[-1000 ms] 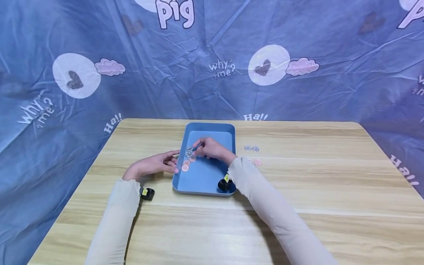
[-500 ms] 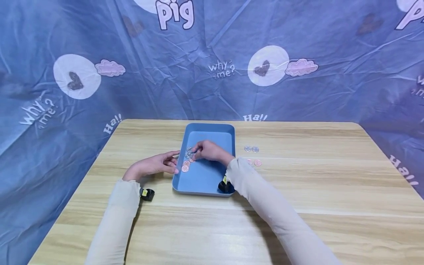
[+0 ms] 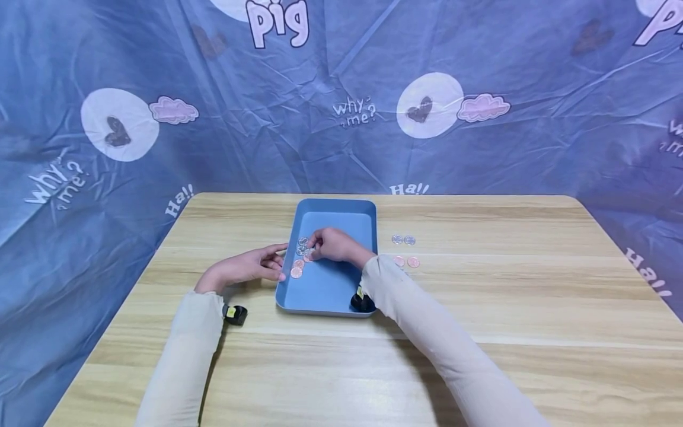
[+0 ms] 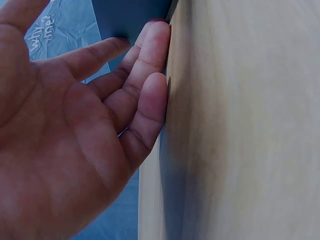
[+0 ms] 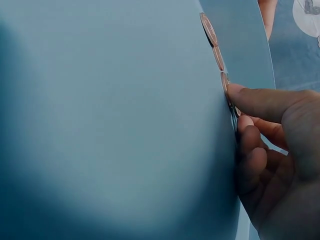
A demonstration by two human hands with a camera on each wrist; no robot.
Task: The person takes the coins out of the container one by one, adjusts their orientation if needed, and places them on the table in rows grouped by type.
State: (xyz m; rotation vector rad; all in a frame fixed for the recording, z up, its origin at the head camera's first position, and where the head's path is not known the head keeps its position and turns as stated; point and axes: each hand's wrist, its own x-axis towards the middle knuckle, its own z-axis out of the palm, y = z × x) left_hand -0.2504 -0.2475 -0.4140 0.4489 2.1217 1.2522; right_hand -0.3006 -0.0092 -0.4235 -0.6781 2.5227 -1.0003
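A shallow blue tray (image 3: pixel 325 290) lies on the table, with silver coins (image 3: pixel 302 242) and copper coins (image 3: pixel 296 272) along its left side. My right hand (image 3: pixel 335 244) reaches in over that side and pinches a coin low among them. In the right wrist view its thumb tip meets a copper coin (image 5: pixel 225 89) at the tray floor; the fingers partly hide what lies between them. Outside the tray, my left hand (image 3: pixel 248 267) touches the left wall with relaxed fingers. The left wrist view shows its fingertips (image 4: pixel 156 37) at the tray's base, holding nothing.
Two silver coins (image 3: pixel 403 239) lie on the wooden table (image 3: pixel 480 296) right of the tray. Nearer, two copper coins (image 3: pixel 407 261) lie close to the right sleeve (image 3: pixel 427 326). A printed blue cloth (image 3: pixel 299 136) hangs behind the table.
My right hand has lowered the coin, first seen tilted above the tray floor, and come slightly nearer to the copper coins. The left hand has stayed at the tray wall.
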